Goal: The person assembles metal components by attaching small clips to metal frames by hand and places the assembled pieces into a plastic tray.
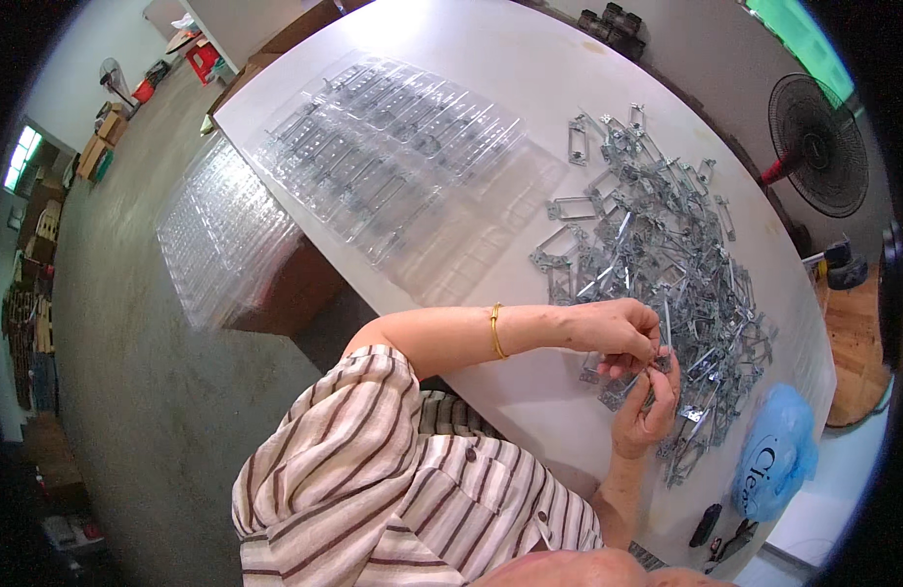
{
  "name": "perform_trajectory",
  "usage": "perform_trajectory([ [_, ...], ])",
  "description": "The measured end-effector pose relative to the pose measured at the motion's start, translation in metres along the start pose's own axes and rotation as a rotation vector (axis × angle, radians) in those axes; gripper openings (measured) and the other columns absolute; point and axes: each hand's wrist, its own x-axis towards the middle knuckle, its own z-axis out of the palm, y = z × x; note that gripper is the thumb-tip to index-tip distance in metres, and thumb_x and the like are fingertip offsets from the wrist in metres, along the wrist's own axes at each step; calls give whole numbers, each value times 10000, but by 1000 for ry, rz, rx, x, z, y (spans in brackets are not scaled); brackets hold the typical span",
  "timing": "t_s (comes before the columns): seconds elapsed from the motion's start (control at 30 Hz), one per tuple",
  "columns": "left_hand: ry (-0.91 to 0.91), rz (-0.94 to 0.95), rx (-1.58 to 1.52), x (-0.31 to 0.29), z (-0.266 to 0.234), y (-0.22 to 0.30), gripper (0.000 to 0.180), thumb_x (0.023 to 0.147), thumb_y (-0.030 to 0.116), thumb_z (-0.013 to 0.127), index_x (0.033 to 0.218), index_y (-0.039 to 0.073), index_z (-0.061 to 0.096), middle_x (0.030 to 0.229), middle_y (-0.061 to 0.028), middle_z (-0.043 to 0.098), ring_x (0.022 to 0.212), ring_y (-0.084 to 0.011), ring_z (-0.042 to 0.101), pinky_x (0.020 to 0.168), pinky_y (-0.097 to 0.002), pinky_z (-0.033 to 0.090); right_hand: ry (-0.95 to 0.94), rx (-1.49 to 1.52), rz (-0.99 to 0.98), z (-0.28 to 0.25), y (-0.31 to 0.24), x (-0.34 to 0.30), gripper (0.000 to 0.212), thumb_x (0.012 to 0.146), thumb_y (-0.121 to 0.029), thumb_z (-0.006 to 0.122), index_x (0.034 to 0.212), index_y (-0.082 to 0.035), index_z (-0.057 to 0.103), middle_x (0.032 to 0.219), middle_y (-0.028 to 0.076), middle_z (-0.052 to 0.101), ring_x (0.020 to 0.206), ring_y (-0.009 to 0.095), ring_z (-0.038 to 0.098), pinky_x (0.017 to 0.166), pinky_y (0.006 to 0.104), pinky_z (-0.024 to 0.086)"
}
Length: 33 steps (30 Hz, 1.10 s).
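The metal bracket [623,388] is sitting between the person's two hands, over the near-left edge of a heaped pile of metal brackets [657,235] on the white table [515,386]. The right hand [649,413] is gripping it from below, thumb and forefinger pinching together. The left hand [620,331], above, is curling its fingers inward close to the right fingertips; whether they are closing on the part cannot be told, since the hand is hiding them. A gold-coloured bangle [495,331] is circling the left forearm, and the person is wearing a striped shirt [353,460].

Farther left on the tabletop, clear plastic trays [441,264] are lying flat, many compartments holding brackets. More clear trays [211,235] are standing stacked beside the table, above a brown box [300,293]. Toward the right edge, a blue plastic bag [776,450] is resting near the pile, and a black fan [816,147] is standing beyond the table.
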Motion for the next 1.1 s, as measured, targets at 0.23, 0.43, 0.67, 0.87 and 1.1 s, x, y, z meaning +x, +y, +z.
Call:
perform_trajectory([
  [0.23,136,35,343,-26,0,30,118,886,84,595,913,-31,586,681,-61,608,543,-137,594,473,-298,467,-52,-38,-46,-3,-15,5,144,952,17,597,1092,20,566,1305,283,569,1247,454,553,1034,517,474],
  [0.43,492,202,1049,-88,-22,48,125,873,96,611,955,2,597,742,-175,627,664,-243,637,618,-400,501,-64,49,-26,-5,-13,7,145,929,25,630,1066,2,590,1234,199,606,1183,396,594,1009,473,501],
  [0.67,961,-8,1422,-192,-38,76,65,873,56,565,886,-8,568,731,-205,597,657,-288,617,635,-395,496,-85,137,-22,-4,-16,10,167,895,28,672,1035,-27,601,1161,165,646,1093,355,644,930,438,537],
  [0.87,1051,-214,1688,-233,-63,73,74,846,55,539,862,-18,547,716,-236,582,669,-386,601,650,-450,487,-112,167,-19,-2,-20,9,171,885,33,679,1025,-28,602,1120,161,663,1052,338,660,904,424,548],
  [1.1,887,-424,1752,-235,-88,70,119,816,87,525,854,-26,538,752,-261,596,742,-460,600,675,-502,483,-123,178,-4,0,-21,7,171,882,39,680,1023,-23,604,1095,160,668,1012,332,671,882,412,560],
])
